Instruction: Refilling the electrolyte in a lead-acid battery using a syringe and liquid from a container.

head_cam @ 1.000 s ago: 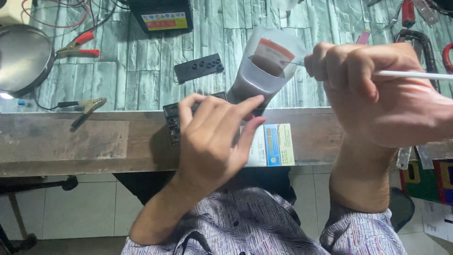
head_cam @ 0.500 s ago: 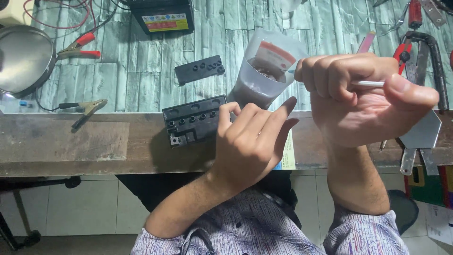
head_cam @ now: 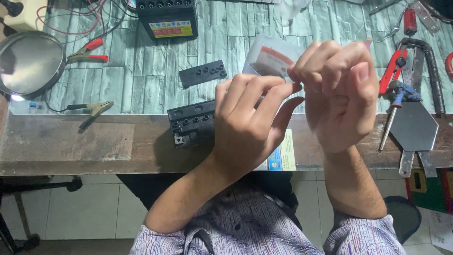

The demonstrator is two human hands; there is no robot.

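While both hands meet at the middle of the frame, the left hand (head_cam: pixel 247 125) curls its fingers loosely toward the right hand (head_cam: pixel 342 94), fingertips nearly touching. Whether either pinches anything between the fingertips cannot be told; nothing shows clearly in the grip. Just behind them, partly hidden, stands a clear plastic cup (head_cam: pixel 271 56) with a red and white label, at upper middle.

Below the left hand a black battery (head_cam: pixel 191 123) with a row of open holes lies at the table's front edge. A black cap strip (head_cam: pixel 203 73) lies above it, apart. A second black battery (head_cam: pixel 165 16) with a coloured label sits at the top, left of centre, with red wires looping beside it.

The table (head_cam: pixel 141 71) has a top patterned like grey-green planks, and a worn brown wooden front edge (head_cam: pixel 66 141). At upper left is a round metal dish (head_cam: pixel 28 63), with a red clip (head_cam: pixel 87 51) beside it and a brass-coloured clip (head_cam: pixel 92 111) lower down. On the right side lie red-handled pliers (head_cam: pixel 391 71), a blue screwdriver (head_cam: pixel 396 101), a grey hexagonal plate (head_cam: pixel 415 126) and a black hose (head_cam: pixel 429 71). A printed card (head_cam: pixel 283 158) hangs over the front edge under the hands.

Under the table, pale floor tiles (head_cam: pixel 85 208) show at lower left. Striped shirt sleeves (head_cam: pixel 363 236) fill the bottom.
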